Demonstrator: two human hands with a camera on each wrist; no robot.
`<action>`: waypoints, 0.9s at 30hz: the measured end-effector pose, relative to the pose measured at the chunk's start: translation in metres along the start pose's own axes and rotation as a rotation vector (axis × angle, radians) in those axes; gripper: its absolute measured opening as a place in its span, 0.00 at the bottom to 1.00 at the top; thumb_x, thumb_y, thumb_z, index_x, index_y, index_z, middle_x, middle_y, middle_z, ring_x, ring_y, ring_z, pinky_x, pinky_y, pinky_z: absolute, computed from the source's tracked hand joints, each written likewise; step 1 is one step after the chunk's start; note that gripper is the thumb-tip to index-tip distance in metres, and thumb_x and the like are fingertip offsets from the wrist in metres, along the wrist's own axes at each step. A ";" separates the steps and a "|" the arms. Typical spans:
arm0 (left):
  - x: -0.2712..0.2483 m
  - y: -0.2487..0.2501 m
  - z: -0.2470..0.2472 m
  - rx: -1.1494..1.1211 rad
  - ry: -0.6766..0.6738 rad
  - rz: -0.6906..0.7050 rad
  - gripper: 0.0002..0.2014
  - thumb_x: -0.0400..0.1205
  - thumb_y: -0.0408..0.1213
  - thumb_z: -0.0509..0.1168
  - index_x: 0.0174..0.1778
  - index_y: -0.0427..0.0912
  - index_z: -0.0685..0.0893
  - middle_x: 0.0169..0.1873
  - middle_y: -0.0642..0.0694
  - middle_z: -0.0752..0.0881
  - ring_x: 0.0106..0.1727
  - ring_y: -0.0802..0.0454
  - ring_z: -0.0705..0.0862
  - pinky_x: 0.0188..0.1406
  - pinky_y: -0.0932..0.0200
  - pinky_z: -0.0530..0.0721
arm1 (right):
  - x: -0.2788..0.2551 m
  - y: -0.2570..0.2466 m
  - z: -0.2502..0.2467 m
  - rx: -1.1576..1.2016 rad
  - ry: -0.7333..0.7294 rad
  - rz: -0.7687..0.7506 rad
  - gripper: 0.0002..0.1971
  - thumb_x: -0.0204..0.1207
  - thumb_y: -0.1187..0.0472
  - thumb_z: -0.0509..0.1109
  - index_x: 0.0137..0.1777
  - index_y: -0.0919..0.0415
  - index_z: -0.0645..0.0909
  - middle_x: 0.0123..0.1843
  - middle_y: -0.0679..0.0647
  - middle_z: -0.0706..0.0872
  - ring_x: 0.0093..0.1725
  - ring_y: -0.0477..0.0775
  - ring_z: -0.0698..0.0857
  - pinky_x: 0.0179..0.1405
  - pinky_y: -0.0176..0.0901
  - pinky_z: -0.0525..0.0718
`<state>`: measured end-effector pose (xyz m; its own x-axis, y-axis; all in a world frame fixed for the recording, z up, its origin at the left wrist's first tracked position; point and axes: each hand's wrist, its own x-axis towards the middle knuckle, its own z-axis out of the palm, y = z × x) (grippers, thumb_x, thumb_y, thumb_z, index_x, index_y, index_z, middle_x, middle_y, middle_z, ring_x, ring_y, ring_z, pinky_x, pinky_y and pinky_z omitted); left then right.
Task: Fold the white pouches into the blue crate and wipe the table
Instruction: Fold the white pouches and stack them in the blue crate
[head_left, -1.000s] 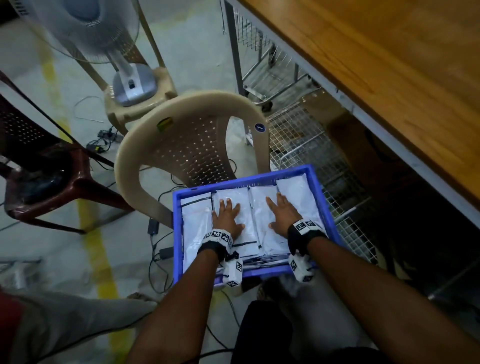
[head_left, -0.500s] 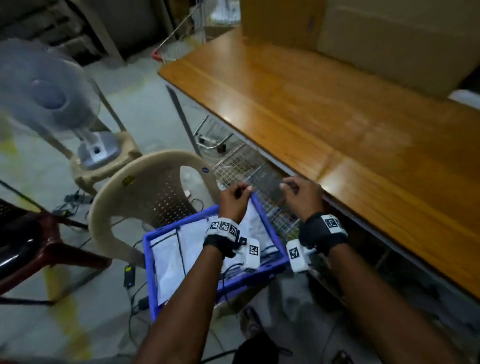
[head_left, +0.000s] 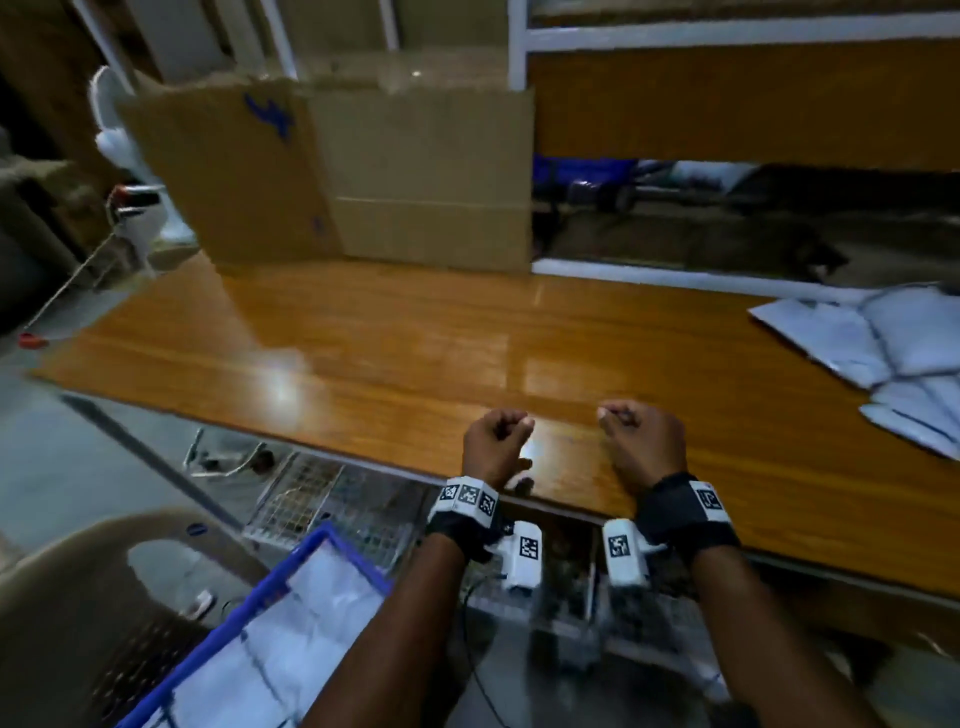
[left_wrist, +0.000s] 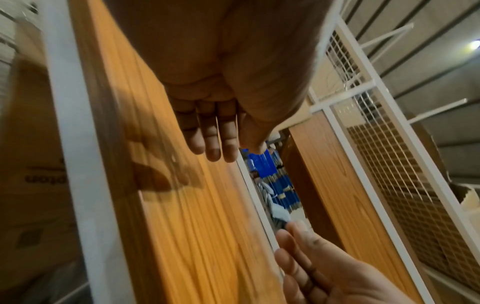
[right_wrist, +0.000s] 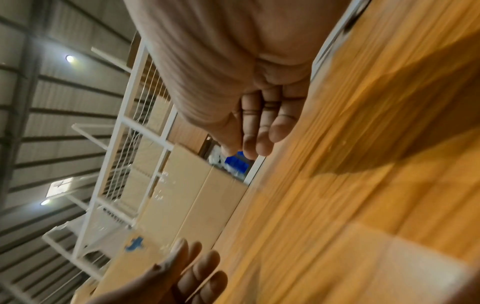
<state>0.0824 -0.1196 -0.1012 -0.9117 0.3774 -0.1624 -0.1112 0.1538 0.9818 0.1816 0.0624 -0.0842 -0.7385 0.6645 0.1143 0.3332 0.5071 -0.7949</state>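
My left hand (head_left: 496, 431) and right hand (head_left: 636, 436) hover side by side over the near edge of the wooden table (head_left: 363, 353), about a hand's width apart. Their fingers are loosely curled and hold nothing. In the left wrist view the left fingers (left_wrist: 213, 139) hang relaxed above the wood; the right wrist view shows the right fingers (right_wrist: 262, 131) the same way. The blue crate (head_left: 291, 577) sits low at the lower left, with white pouches (head_left: 311, 623) lying in it. More white pouches (head_left: 883, 343) are piled on the table's far right.
Cardboard boxes (head_left: 415, 171) stand along the table's back edge. A beige plastic chair (head_left: 62, 597) is at the lower left beside the crate. A wire rack (head_left: 322, 499) sits under the table edge. A white fan (head_left: 111, 130) stands at the far left.
Both hands left the pouches they were pressing flat in the crate and rose to the table's near edge. The head view swung up from the crate to the table.
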 end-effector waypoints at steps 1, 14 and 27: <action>0.002 -0.001 0.016 0.006 -0.024 -0.003 0.03 0.81 0.36 0.73 0.47 0.41 0.88 0.43 0.38 0.89 0.47 0.42 0.89 0.36 0.51 0.91 | 0.001 0.012 -0.016 0.001 0.020 0.034 0.09 0.79 0.53 0.72 0.50 0.56 0.90 0.43 0.50 0.90 0.45 0.48 0.86 0.45 0.37 0.75; 0.004 -0.018 0.197 0.543 -0.141 0.057 0.22 0.74 0.64 0.70 0.64 0.66 0.83 0.73 0.53 0.79 0.82 0.46 0.67 0.84 0.37 0.54 | 0.019 0.177 -0.175 0.004 0.108 0.319 0.19 0.74 0.52 0.77 0.62 0.61 0.86 0.56 0.55 0.91 0.54 0.54 0.88 0.49 0.38 0.79; 0.001 -0.012 0.227 0.633 -0.094 0.050 0.31 0.80 0.59 0.67 0.80 0.54 0.74 0.83 0.46 0.67 0.88 0.49 0.44 0.83 0.40 0.31 | 0.114 0.209 -0.283 -0.155 0.384 0.178 0.23 0.72 0.49 0.77 0.65 0.57 0.82 0.63 0.62 0.85 0.64 0.66 0.81 0.62 0.51 0.80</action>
<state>0.1730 0.0863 -0.1355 -0.8678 0.4723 -0.1545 0.2118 0.6328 0.7448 0.3329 0.3991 -0.0685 -0.4001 0.8897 0.2198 0.5408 0.4228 -0.7272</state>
